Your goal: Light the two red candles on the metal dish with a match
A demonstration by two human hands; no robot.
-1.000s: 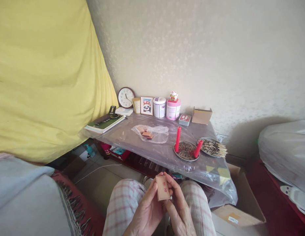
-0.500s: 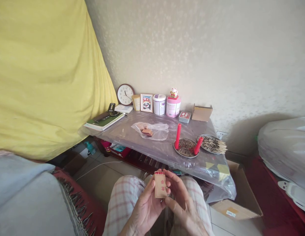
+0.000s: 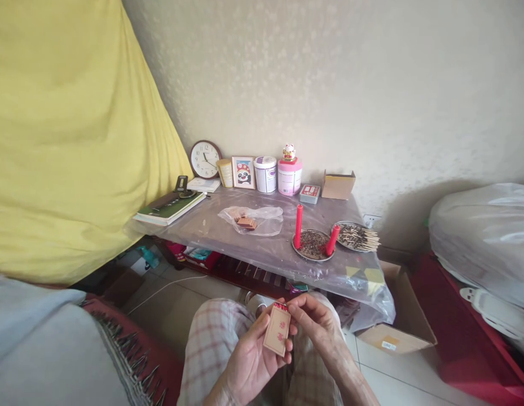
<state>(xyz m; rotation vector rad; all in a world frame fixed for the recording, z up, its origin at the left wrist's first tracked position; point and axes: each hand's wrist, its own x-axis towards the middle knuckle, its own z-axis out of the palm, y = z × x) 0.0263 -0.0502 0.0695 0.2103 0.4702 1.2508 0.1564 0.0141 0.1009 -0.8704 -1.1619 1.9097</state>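
Note:
A small tan matchbox (image 3: pixel 277 331) with red lettering lies in my left hand (image 3: pixel 254 352), the fingers wrapped round its sides. Its tray stands a little open at the top, and red match heads (image 3: pixel 281 306) show there. The thumb and forefinger of my right hand (image 3: pixel 315 324) are pinched together at the upper right corner of the box, by the match heads. What lies between those fingertips is too small to make out. Both hands are above my checked trouser legs (image 3: pixel 219 330), in front of the low table.
On the plastic-covered table (image 3: pixel 189 228), a metal plate (image 3: pixel 315 255) holds a tall red candle (image 3: pixel 299 225) and a short one (image 3: pixel 333 239). Another plate (image 3: pixel 346 246) carries many matchsticks. More matchboxes (image 3: pixel 247 224) lie on a plastic bag (image 3: pixel 268 220). A cardboard box (image 3: pixel 397 338) stands right.
My right hand has moved from the lower side of the matchbox up to its open end, with thumb and forefinger now pinched. The box has tilted in my left hand. The view has shifted slightly.

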